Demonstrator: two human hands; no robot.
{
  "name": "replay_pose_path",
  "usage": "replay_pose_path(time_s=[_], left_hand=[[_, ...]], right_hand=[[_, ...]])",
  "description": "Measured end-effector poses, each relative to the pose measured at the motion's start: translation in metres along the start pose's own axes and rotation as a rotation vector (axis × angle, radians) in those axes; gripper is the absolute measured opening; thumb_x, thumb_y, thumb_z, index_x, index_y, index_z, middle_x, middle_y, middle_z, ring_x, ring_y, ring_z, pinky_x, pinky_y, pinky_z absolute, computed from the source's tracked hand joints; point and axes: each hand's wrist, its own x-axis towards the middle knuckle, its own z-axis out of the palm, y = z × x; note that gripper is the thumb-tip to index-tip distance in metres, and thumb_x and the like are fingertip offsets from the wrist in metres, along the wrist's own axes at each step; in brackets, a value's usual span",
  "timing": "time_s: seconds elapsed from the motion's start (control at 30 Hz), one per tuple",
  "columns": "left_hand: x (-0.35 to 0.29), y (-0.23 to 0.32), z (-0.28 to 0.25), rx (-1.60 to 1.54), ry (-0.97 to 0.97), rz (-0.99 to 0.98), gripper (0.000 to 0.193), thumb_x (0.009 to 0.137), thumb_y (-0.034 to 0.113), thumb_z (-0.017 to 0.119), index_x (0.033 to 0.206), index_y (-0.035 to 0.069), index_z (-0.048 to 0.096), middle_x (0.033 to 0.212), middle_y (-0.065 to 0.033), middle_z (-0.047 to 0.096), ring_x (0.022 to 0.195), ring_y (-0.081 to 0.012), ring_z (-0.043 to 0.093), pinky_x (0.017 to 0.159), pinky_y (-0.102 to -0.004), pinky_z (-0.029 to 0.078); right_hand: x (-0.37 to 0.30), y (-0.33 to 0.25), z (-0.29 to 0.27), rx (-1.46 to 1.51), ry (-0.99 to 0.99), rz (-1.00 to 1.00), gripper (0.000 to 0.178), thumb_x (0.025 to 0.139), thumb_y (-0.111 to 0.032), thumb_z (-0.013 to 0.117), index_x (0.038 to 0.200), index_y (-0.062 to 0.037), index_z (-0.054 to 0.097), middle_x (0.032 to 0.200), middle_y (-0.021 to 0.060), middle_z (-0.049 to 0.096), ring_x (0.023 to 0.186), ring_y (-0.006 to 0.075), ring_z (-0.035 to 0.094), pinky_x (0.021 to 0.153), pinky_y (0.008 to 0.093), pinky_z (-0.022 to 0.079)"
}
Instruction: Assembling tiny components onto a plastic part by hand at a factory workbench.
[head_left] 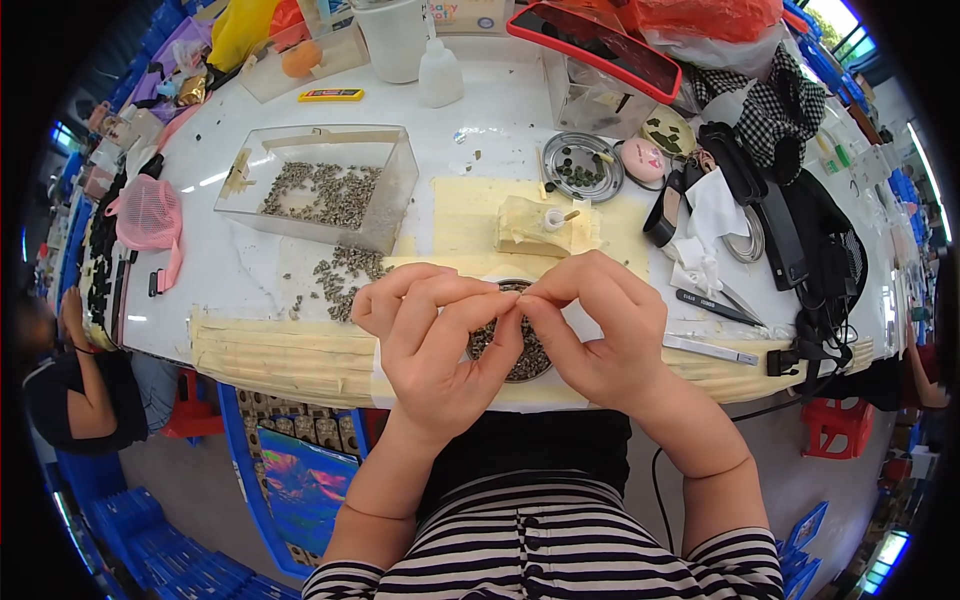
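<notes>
My left hand (432,345) and my right hand (605,325) meet at the fingertips above the near edge of the table. Thumb and forefinger are pinched together on each side. Whatever they hold is too small to make out. Beneath them is a round dish (532,362) of small grey-brown metal-looking parts, partly hidden by my fingers. Just beyond the hands stands a block wrapped in cream tape (535,235), with a small white piece and a thin stick on top. A clear plastic box (398,195) to the left contains many similar parts, and a loose heap (345,278) lies in front of it.
Tweezers (715,305) and a flat metal tool (710,348) lie at the right. Farther back are a round tray of dark pieces (582,168), a red-edged phone (600,50), a white squeeze bottle (440,75) and a yellow case (331,95). Another person (85,400) sits at the left.
</notes>
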Motion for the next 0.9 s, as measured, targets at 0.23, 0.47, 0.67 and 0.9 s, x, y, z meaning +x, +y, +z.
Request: replay_pose_path(time_s=[0.23,0.47,0.67,0.9], left_hand=[[0.0001,-0.0009,0.0011,-0.028,-0.006,0.007,0.023,0.067,0.008,0.082,0.088,0.014,0.073,0.090,0.0036,0.066,0.094,-0.0208,0.057,0.086,-0.0349,0.032],[0.0011,0.0000,-0.0007,-0.049,-0.012,-0.004,0.022,0.067,0.008,0.082,0.087,0.014,0.073,0.090,0.0037,0.067,0.094,-0.0209,0.057,0.086,-0.0349,0.033],[-0.0003,-0.0010,0.0018,-0.020,-0.005,0.002,0.023,0.067,0.008,0.082,0.087,0.014,0.073,0.090,0.0041,0.067,0.094,-0.0211,0.057,0.086,-0.0347,0.033],[-0.0001,-0.0014,0.0007,-0.042,-0.012,-0.005,0.023,0.067,0.008,0.082,0.088,0.014,0.074,0.090,0.0041,0.066,0.094,-0.0209,0.057,0.086,-0.0349,0.034]], right_hand=[[-0.0022,0.0025,0.0035,0.014,0.030,0.044,0.009,0.083,-0.002,0.073,0.086,-0.0024,0.064,0.076,0.0084,0.062,0.064,0.0257,0.060,0.057,0.0333,0.048],[-0.0013,0.0019,0.0031,0.063,0.015,0.079,0.008,0.085,-0.002,0.071,0.086,-0.0015,0.063,0.076,0.0095,0.062,0.064,0.0267,0.061,0.058,0.0341,0.049],[-0.0010,0.0010,0.0000,-0.002,0.013,0.014,0.006,0.085,0.003,0.070,0.085,0.0026,0.064,0.077,0.0093,0.065,0.064,0.0203,0.059,0.057,0.0281,0.048],[-0.0027,0.0035,0.0040,0.018,0.005,0.045,0.009,0.086,-0.004,0.070,0.086,-0.0019,0.062,0.076,0.0097,0.061,0.065,0.0284,0.060,0.057,0.0354,0.048]])
